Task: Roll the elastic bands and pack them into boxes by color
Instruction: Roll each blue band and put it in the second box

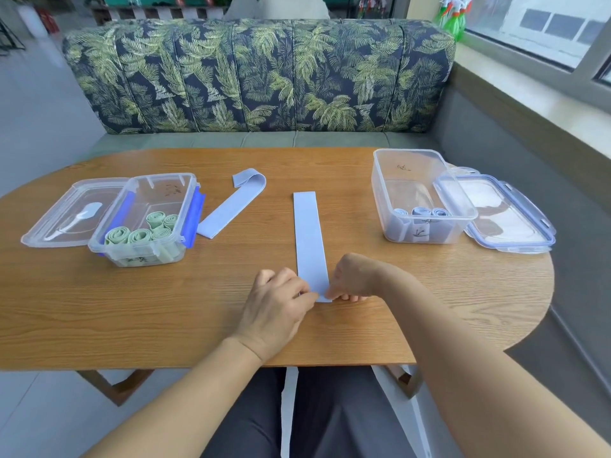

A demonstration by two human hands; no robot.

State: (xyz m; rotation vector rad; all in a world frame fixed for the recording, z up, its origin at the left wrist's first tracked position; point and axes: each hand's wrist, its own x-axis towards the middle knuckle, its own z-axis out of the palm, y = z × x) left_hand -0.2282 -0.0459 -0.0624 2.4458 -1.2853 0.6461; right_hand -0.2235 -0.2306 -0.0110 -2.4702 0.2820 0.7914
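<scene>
The flat pale-blue elastic band lies mid-way across the wooden surface, its long axis running near to far. The left hand and the right hand each pinch a corner of its near end. The band extends away from both hands equally, so rolling should proceed toward the far end.

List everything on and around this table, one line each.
Table: one, wooden, foreground.
Flat band: one, pale blue, table centre.
Loose band: one, pale blue, left of centre, far end folded.
Left box: one, clear, table's left.
Green rolls: about five, in left box.
Right box: one, clear, table's right.
Blue rolls: three, in right box.
Lids: two, clear, one beside each box.
Sofa: one, leaf print, behind table.
Spray bottles: few, green, window top right.
Left hand, right hand: both pinch flat band's near end.
</scene>
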